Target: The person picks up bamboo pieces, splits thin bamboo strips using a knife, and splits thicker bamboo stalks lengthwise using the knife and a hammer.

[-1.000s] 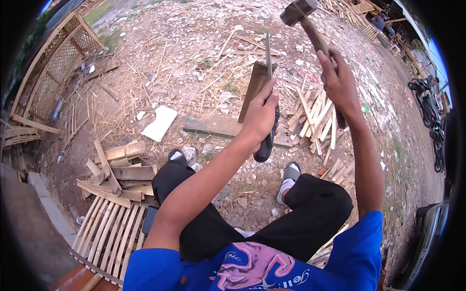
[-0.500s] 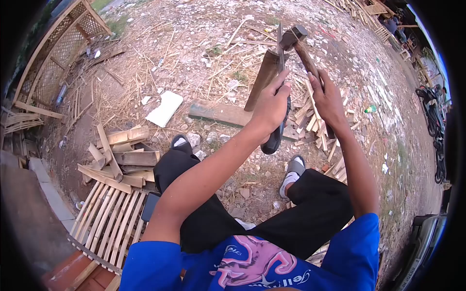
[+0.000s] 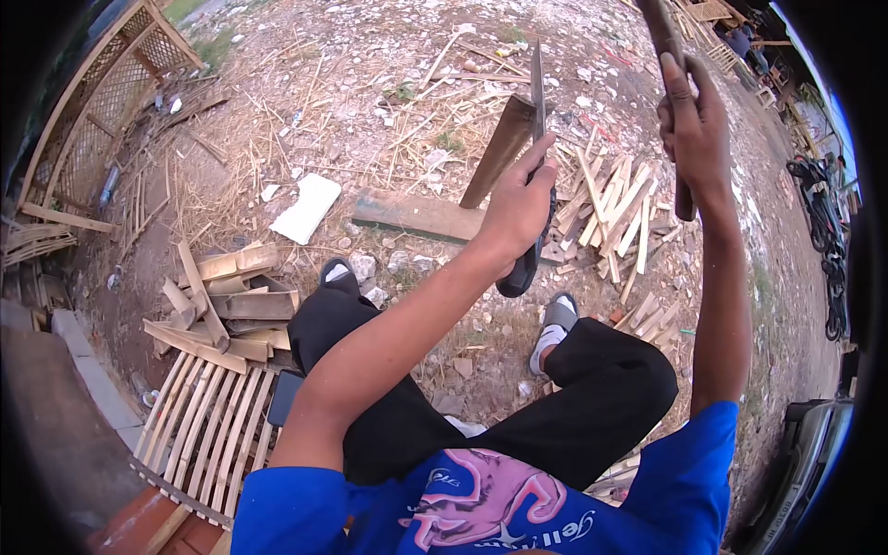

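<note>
My left hand (image 3: 520,205) is wrapped round the black handle of a big knife (image 3: 538,88), its blade pointing away from me. The blade rests at the top end of a split bamboo piece (image 3: 499,153), which stands tilted on a flat plank (image 3: 416,215). Raised to the right, my right hand (image 3: 696,129) grips the wooden handle of a hammer (image 3: 659,28). The hammer's head is outside the view, and its handle end sticks out below my fist. Whether the blade has bitten into the bamboo I cannot tell.
Thin split sticks (image 3: 624,208) lie heaped right of the plank. Bamboo pieces (image 3: 236,296) are piled on the left, near a slatted rack (image 3: 208,430) and a phone (image 3: 285,398). A white slab (image 3: 307,208) lies on the littered ground. A vehicle (image 3: 805,472) is at lower right.
My right hand has lifted the hammer up and to the right, away from the knife's blade, and its head has left the view. My left hand and the bamboo stay nearly in place.
</note>
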`<state>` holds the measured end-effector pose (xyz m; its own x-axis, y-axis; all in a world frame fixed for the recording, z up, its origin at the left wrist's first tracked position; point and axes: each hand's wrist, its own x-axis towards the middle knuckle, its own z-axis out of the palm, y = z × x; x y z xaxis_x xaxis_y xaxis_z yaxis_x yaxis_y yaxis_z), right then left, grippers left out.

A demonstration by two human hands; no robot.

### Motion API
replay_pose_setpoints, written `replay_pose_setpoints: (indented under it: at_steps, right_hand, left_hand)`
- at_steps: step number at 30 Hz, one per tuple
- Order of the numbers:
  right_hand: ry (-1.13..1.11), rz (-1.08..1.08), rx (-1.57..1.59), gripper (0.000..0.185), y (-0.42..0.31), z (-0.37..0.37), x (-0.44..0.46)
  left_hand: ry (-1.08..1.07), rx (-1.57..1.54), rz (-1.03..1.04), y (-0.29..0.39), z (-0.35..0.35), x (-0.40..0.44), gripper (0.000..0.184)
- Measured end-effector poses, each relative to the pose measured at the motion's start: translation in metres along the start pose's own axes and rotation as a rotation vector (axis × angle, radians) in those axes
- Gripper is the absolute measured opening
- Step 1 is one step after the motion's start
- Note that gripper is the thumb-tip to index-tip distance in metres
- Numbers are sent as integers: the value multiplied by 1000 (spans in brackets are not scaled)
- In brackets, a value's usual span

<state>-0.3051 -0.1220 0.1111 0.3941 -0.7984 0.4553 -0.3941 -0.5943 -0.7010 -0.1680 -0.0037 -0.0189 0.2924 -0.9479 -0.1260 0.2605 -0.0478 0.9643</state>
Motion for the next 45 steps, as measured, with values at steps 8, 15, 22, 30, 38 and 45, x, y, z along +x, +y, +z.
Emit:
replay_pose_setpoints:
  at_steps: [8, 15, 22, 30, 38, 45]
  right_hand:
    - [59, 49, -114, 41, 55, 40, -36]
    - [-152, 93, -292, 46, 86, 55, -56]
    - [-170, 169, -232, 48, 67, 45, -55]
    - [-69, 119, 16, 51, 13, 3, -27]
    - [-184, -22, -401, 45, 82, 47, -68]
    - [-248, 148, -323, 47, 91, 57, -79]
  left_hand:
    - [16, -9, 19, -4, 1, -4, 43]
    - [8, 5, 22, -4, -6, -3, 37]
    - [-15, 9, -10, 4, 1, -3, 35]
    - [20, 56, 46, -14, 4, 4, 35]
    - [-8, 54, 18, -15, 1, 2, 32]
    - [119, 299, 218, -58, -1, 19, 33]
